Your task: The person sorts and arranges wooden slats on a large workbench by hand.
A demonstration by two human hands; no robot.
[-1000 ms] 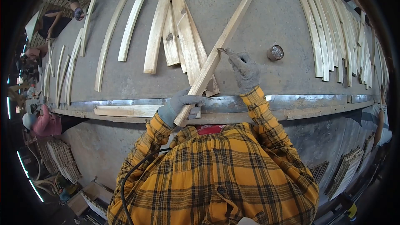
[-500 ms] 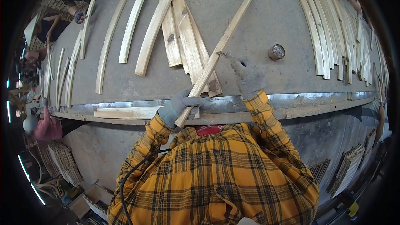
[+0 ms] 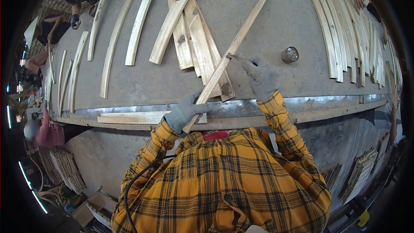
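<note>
My gloved left hand is closed around the lower end of a long, narrow wooden strip. The strip slants up and to the right over the table, crossing above a pile of boards. In my gloved right hand is a thin, dark tool, its tip against the strip's right edge about halfway along. The fingers are closed around the tool, and its handle is mostly hidden. To the right of that hand stands a small round tin with a grey, lumpy-looking inside.
A short board lies along the table's metal-edged front. Curved strips lie to the left, and a row of several strips to the right. Other people's hands show at the far left and upper right.
The strip in my left hand has shifted slightly right, and my right hand has moved a little right and down with the tool. Boards on the pile have shifted; a co-worker's hand at left has left a strip.
</note>
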